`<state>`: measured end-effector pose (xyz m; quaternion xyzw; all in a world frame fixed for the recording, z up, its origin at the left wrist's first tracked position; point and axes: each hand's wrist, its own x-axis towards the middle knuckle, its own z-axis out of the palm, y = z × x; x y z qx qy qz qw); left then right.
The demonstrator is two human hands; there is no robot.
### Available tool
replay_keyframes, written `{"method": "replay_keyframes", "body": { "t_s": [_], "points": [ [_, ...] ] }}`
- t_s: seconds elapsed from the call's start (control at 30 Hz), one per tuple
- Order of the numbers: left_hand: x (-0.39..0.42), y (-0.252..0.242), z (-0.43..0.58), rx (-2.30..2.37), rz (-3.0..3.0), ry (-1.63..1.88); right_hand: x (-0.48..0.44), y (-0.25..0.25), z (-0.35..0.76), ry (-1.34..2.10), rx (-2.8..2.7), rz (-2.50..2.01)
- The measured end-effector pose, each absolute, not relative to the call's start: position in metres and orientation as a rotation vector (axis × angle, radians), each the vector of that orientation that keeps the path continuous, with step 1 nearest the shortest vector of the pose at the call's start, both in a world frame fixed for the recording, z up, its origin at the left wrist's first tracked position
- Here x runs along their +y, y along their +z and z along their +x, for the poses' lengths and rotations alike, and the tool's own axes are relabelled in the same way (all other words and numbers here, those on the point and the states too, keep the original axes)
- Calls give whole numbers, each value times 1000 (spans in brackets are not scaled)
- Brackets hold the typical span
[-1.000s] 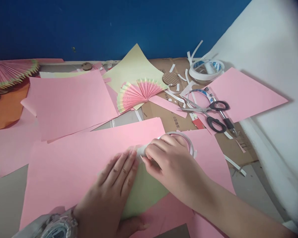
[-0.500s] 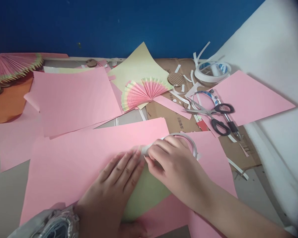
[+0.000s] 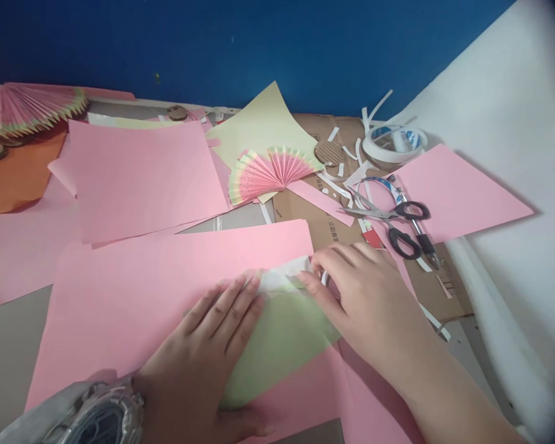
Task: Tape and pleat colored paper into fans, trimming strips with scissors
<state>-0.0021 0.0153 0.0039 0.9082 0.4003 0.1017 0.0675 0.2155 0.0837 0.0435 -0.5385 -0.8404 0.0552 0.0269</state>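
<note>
A white strip of tape (image 3: 284, 275) runs along the upper edge of a light green sheet (image 3: 282, 348), which lies on a large pink sheet (image 3: 134, 308). My left hand (image 3: 208, 330) is spread flat over the green and pink paper, its fingertips at the strip's left end. At the other end, my right hand (image 3: 367, 296) is closed on the roll of tape, the strip running out from its fingertips. Most of the roll is hidden behind that hand; only a bit of its rim shows.
Scissors (image 3: 388, 214) and a pen (image 3: 423, 240) lie on cardboard at right, near another tape roll (image 3: 370, 151) and white scraps. A pleated pink fan (image 3: 277, 172) rests beyond the pink sheets (image 3: 148, 179). Another fan (image 3: 28, 111) and orange paper (image 3: 18, 176) are far left.
My right hand has moved right with the roll, and a longer strip of tape now shows between my hands. My left hand has stayed flat in nearly the same place.
</note>
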Motion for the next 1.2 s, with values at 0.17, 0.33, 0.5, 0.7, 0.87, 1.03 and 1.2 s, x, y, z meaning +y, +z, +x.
{"method": "replay_keyframes", "body": {
  "t_s": [0.17, 0.33, 0.5, 0.7, 0.87, 1.03, 1.2],
  "points": [
    [17, 4, -5, 1191, 2790, 233, 81, 45, 216, 274, -2585, -1627],
    [18, 5, -4, 1181, 2809, 254, 79, 46, 217, 334, -2506, -1585],
    [18, 6, -3, 1194, 2790, 297, 81, 48, 218, 290, -2418, -1564],
    [18, 8, -5, 1189, 2828, 224, 90, 45, 229, 593, -1984, -1570],
    [16, -2, -3, 1224, 2895, 348, 104, 34, 240, 950, -1455, -1518],
    [14, -25, -2, 1388, 2970, 503, 112, 28, 237, 1081, -1287, -1456],
    [16, -23, -3, 1405, 3000, 441, 112, 28, 236, 1080, -1254, -1426]
  ]
}}
